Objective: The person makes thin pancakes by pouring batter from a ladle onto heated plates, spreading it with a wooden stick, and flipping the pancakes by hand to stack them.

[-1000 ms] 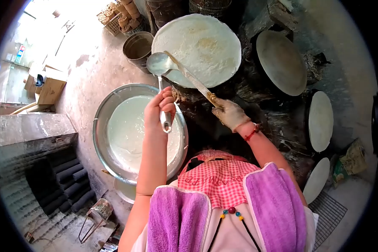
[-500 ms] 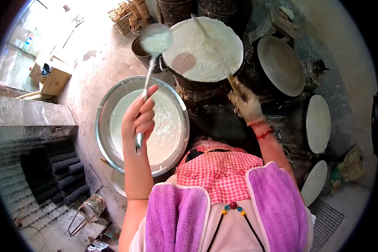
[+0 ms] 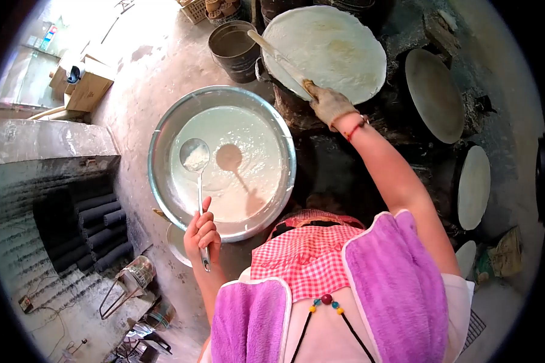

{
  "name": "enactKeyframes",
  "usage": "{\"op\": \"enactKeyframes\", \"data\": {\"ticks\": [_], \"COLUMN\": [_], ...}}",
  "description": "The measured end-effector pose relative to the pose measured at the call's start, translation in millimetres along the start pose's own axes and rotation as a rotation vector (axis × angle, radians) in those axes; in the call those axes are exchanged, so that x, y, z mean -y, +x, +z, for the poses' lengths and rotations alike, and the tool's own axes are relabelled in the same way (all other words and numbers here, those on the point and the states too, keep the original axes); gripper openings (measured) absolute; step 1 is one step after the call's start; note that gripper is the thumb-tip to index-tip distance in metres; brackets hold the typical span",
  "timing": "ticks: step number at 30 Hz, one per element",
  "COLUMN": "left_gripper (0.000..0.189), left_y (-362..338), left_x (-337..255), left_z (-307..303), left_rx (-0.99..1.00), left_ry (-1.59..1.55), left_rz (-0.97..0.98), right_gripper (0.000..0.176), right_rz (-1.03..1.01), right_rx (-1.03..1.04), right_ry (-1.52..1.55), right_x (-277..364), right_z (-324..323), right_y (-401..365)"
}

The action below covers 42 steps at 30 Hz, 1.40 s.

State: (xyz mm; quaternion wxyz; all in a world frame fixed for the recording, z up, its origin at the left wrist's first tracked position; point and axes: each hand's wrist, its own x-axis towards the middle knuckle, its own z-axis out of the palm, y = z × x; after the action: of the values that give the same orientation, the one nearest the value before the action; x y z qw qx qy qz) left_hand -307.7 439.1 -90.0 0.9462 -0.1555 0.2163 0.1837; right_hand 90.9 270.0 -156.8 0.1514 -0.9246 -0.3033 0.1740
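My left hand [image 3: 202, 235] is bare and wrapped round the handle of a metal ladle [image 3: 195, 155], whose bowl holds a little white batter above a wide metal basin [image 3: 159, 175]. White batter [image 3: 254, 151] fills much of the basin. In a stained glove, my right hand [image 3: 332, 104] grips a long pale stick [image 3: 278, 57]. The stick slants over the left edge of a large round griddle covered with a white layer [image 3: 339, 51].
A dark bucket [image 3: 236, 51] stands between basin and griddle. A bare round griddle [image 3: 435, 95] and a white-covered one [image 3: 473, 187] are at the right. Black cylinders [image 3: 100, 224] are stacked at the left, with a cardboard box [image 3: 89, 85] above.
My left hand has lowered the ladle from beside the griddle to over the basin. My right hand and the stick have moved left along the griddle's near edge. The view has shifted.
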Motion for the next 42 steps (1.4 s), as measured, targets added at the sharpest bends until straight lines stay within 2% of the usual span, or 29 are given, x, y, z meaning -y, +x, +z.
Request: {"op": "enactKeyframes", "data": {"ticks": [1, 5, 8, 10, 12, 14, 16, 18, 19, 20, 22, 23, 24, 26, 28, 30, 31, 32, 34, 36, 38, 39, 40, 42], "left_gripper": [0.044, 0.044, 0.045, 0.045, 0.046, 0.046, 0.046, 0.045, 0.045, 0.045, 0.044, 0.044, 0.044, 0.046, 0.046, 0.046, 0.047, 0.047, 0.047, 0.047, 0.047, 0.047, 0.048, 0.049], "left_y": [-2.3, -5.8, -5.8, -7.3, -7.3, -3.0, 2.8, 7.4, 9.2, 10.6, 14.3, 16.5, 19.2, 23.4, 24.9, 22.7, 20.7, 18.7, 15.8, 13.1, 10.0, 7.6, 5.2, 0.0], "left_x": [-0.1, -1.8, -3.4, -4.9, -6.3, -6.3, -6.0, -1.3, 3.5, 9.5, 23.5, 32.0, 41.0, 59.2, 75.3, 92.3, 100.3, 106.6, 116.0, 124.8, 132.3, 134.5, 136.6, 140.9], "left_z": [0.0, 6.9, 9.7, 11.6, 13.3, 11.6, 8.5, 7.6, 7.1, 6.6, 7.8, 9.7, 11.3, 13.2, 19.5, 24.8, 27.4, 29.3, 30.1, 30.7, 29.9, 29.0, 27.8, 24.4], "left_rx": [0.016, 0.062, 0.062, 0.070, 0.078, 0.099, 0.104, 0.119, 0.132, 0.132, 0.124, 0.111, 0.106, 0.067, 0.054, 0.043, 0.052, 0.064, 0.061, 0.066, 0.049, 0.050, 0.053, 0.056], "left_ry": [-0.016, -0.017, 0.049, 0.039, 0.057, 0.059, 0.087, 0.102, 0.122, 0.117, 0.149, 0.139, 0.151, 0.049, 0.057, 0.064, 0.062, 0.061, 0.087, 0.096, 0.100, 0.095, 0.095, 0.087], "left_rz": [-0.002, 0.000, 0.027, -0.031, -0.059, -0.087, -0.095, -0.104, -0.099, -0.095, -0.084, -0.098, -0.094, -0.092, -0.105, -0.105, -0.109, -0.116, -0.094, -0.080, -0.032, -0.021, -0.016, 0.000], "right_gripper": [0.048, 0.049, 0.049, 0.046, 0.044, 0.048, 0.048, 0.048, 0.047, 0.047, 0.045, 0.042, 0.042, 0.040, 0.036, 0.035, 0.032, 0.031, 0.031, 0.029, 0.027, 0.032, 0.032, 0.038], "right_rz": [0.030, 0.038, 0.053, 0.066, 0.057, 0.062, 0.090, 0.045, 0.156, 0.151, 0.404, 0.382, 0.383, 0.424, 0.380, 0.309, 0.440, 0.436, 0.464, 0.523, 0.445, 0.481, 0.476, 0.007], "right_rx": [0.064, 0.033, 0.058, 0.091, 0.032, -0.050, -0.114, -0.313, -0.224, -0.220, -0.059, -0.082, -0.078, 0.103, 0.125, 0.074, 0.389, 0.529, 0.371, 0.393, -0.109, -0.059, -0.046, -0.480], "right_ry": [-0.062, -0.217, -0.262, -0.225, -0.086, -0.184, -0.078, 0.085, 0.046, 0.042, 1.021, 1.229, 1.242, 1.925, 2.051, 1.674, 2.393, 2.386, 2.187, 2.260, 1.775, 1.570, 1.565, 0.635], "right_x": [16.4, 30.0, 30.3, 20.0, -13.4, -40.8, -59.6, -105.3, -103.5, -109.6, -116.6, -113.5, -118.5, -132.3, -150.9, -163.1, -177.3, -190.4, -191.6, -181.8, -171.0, -168.4, -174.5, -188.7], "right_z": [-14.7, -12.5, -15.3, -22.8, -6.5, 6.1, 6.8, 39.8, 30.7, 32.5, 36.7, 32.8, 34.7, 39.6, 59.0, 72.9, 77.2, 80.4, 67.0, 40.1, 21.5, 9.8, 16.0, 36.4], "right_y": [-0.5, 10.7, -2.8, -29.4, -57.8, -100.4, -147.2, -185.7, -202.8, -216.0, -237.0, -244.6, -242.3, -238.0, -224.5, -208.1, -194.4, -184.6, -164.3, -151.7, -144.5, -143.3, -139.3, -131.3]}}
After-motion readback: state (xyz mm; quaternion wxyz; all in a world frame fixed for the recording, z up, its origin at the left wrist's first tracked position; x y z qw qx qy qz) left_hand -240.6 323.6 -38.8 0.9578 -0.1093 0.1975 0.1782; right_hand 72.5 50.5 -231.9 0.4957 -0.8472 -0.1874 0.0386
